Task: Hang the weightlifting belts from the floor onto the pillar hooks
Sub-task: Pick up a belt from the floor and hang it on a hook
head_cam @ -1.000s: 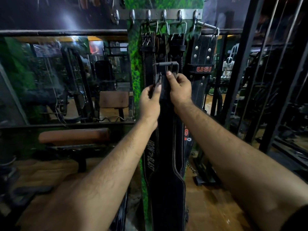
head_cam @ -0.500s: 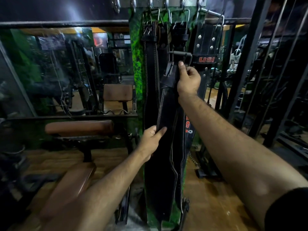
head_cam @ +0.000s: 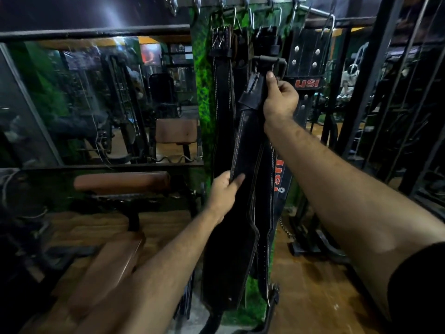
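The left hand (head_cam: pixel 222 190) has dropped from the buckle and is now pinching the belt (head_cam: pixel 237 189) mid-length, steadying it. The right hand (head_cam: pixel 279 98) is still gripping the buckle end below the hooks (head_cam: pixel 250 15), against the pillar (head_cam: pixel 202 97); hanging isn't done yet.

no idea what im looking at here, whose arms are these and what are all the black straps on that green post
There is no machine here. The picture comes from a camera worn on a person's head in a gym, looking forward and down, so the two arms are that person's own. The black straps are weightlifting belts hanging from metal hooks at the top of the green pillar. The right hand grips the buckle end of one belt, held up below the hooks and not yet hung. The left hand holds the same belt lower down, at its edge. Beside it hangs a belt marked USI. A padded bench stands to the left, on a wooden floor.
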Action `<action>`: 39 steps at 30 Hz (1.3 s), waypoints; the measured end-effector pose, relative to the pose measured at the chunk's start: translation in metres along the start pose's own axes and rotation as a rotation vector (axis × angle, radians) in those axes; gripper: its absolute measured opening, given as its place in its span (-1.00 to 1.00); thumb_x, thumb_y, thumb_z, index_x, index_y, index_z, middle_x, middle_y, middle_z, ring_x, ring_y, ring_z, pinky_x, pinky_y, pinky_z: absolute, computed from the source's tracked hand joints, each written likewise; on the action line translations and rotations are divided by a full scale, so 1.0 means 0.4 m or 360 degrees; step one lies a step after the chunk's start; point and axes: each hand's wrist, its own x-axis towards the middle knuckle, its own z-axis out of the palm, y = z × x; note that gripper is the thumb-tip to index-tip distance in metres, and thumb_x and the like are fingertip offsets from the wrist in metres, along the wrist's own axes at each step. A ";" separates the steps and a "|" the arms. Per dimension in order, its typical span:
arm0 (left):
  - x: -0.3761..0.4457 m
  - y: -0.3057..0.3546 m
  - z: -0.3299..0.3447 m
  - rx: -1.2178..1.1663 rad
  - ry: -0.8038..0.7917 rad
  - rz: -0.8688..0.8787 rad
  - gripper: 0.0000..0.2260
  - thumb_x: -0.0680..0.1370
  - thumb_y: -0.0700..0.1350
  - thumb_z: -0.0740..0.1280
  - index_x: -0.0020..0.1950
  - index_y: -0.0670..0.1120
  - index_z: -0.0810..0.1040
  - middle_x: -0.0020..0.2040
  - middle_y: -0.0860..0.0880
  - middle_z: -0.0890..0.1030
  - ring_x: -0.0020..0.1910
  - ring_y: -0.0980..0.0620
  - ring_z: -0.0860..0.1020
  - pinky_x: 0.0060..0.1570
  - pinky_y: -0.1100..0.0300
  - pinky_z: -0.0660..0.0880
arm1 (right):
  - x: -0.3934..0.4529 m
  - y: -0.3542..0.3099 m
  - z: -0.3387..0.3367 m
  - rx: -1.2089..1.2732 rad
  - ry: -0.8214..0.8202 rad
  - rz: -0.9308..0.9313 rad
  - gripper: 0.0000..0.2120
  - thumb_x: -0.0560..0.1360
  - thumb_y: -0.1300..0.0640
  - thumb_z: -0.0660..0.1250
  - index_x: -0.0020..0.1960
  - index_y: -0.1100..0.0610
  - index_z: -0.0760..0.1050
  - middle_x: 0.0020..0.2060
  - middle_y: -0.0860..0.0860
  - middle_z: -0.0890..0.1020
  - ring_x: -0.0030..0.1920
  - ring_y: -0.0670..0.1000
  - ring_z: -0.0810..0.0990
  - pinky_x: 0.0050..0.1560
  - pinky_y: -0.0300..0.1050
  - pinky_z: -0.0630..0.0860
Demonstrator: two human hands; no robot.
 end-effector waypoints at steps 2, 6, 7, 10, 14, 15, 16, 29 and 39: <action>-0.010 -0.121 -0.023 0.0112 -0.0027 -0.0143 -0.33 0.44 0.34 0.41 0.31 -0.16 0.53 0.28 -0.15 0.63 0.28 -0.10 0.59 0.35 -0.07 0.50 | -0.002 0.018 0.001 -0.0022 0.0024 0.0034 -0.60 0.57 0.00 0.42 -0.35 0.05 0.33 -0.46 -0.09 0.37 -0.43 -0.13 0.33 -0.43 -0.29 0.41; -0.058 -0.169 -0.076 0.0335 -0.0197 -0.0245 -0.72 0.59 -0.04 0.39 0.18 -0.22 0.61 0.09 -0.12 0.70 -0.06 0.06 0.68 -0.01 0.20 0.60 | -0.025 0.057 0.001 -0.0010 0.0057 0.0040 -0.56 0.58 0.03 0.41 -0.37 0.06 0.28 -0.51 -0.12 0.32 -0.53 -0.20 0.26 -0.45 -0.32 0.36; -0.053 -0.172 -0.084 0.0390 -0.0259 -0.0281 -0.71 0.59 -0.05 0.40 0.18 -0.25 0.60 0.06 -0.10 0.70 -0.09 0.08 0.67 -0.06 0.23 0.59 | -0.026 0.061 0.001 0.0005 0.0057 0.0029 -0.55 0.58 0.04 0.41 -0.38 0.05 0.28 -0.51 -0.13 0.32 -0.54 -0.20 0.26 -0.45 -0.31 0.35; -0.003 -0.108 -0.081 0.0369 -0.0281 -0.0273 -0.47 0.52 0.13 0.46 0.32 -0.21 0.53 0.24 -0.11 0.65 0.17 -0.02 0.63 0.24 0.08 0.55 | -0.024 0.072 0.005 0.0006 0.0004 -0.0006 -0.56 0.57 0.04 0.42 -0.38 0.04 0.29 -0.49 -0.12 0.35 -0.47 -0.17 0.30 -0.42 -0.26 0.37; 0.046 0.033 -0.041 0.0114 -0.0114 0.0036 -0.68 0.59 0.02 0.39 0.27 -0.13 0.58 0.19 -0.03 0.68 0.22 0.00 0.62 0.31 0.07 0.50 | -0.020 0.074 0.013 0.0034 -0.0005 -0.0016 -0.57 0.57 0.04 0.42 -0.38 0.05 0.31 -0.50 -0.11 0.37 -0.46 -0.15 0.32 -0.41 -0.23 0.38; 0.047 0.025 -0.034 0.0093 -0.0081 0.0055 -0.67 0.60 0.02 0.37 0.28 -0.14 0.57 0.19 -0.06 0.68 0.22 -0.02 0.63 0.30 0.06 0.51 | -0.011 0.074 0.012 0.0036 -0.0002 -0.0009 -0.57 0.57 0.04 0.43 -0.38 0.05 0.32 -0.49 -0.10 0.38 -0.45 -0.14 0.33 -0.41 -0.22 0.40; 0.033 0.003 -0.028 0.0083 -0.0053 0.0024 -0.64 0.61 0.04 0.36 0.30 -0.15 0.56 0.20 -0.07 0.68 0.22 -0.03 0.62 0.31 0.06 0.51 | -0.004 0.072 0.010 0.0033 0.0003 0.0005 -0.59 0.57 0.03 0.43 -0.37 0.06 0.33 -0.47 -0.09 0.39 -0.44 -0.13 0.35 -0.41 -0.22 0.42; 0.043 0.122 -0.032 -0.0311 -0.0164 -0.0104 -0.59 0.65 -0.16 0.28 0.50 -0.08 0.32 0.30 0.04 0.54 0.28 0.10 0.49 0.39 0.14 0.27 | -0.006 0.047 0.029 0.0007 -0.0137 0.0019 -0.64 0.52 -0.03 0.47 -0.34 0.04 0.40 -0.39 0.02 0.51 -0.34 0.00 0.47 -0.30 -0.07 0.54; 0.130 0.280 -0.001 -0.0446 0.0063 0.0246 -0.59 0.66 0.02 0.26 0.45 -0.13 0.41 0.21 -0.06 0.64 0.22 0.02 0.60 0.34 0.02 0.50 | -0.086 0.093 0.004 -0.0201 -0.0260 -0.0132 -0.65 0.55 -0.21 0.35 0.11 0.06 0.46 -0.09 -0.11 0.62 -0.11 -0.13 0.61 0.05 -0.11 0.61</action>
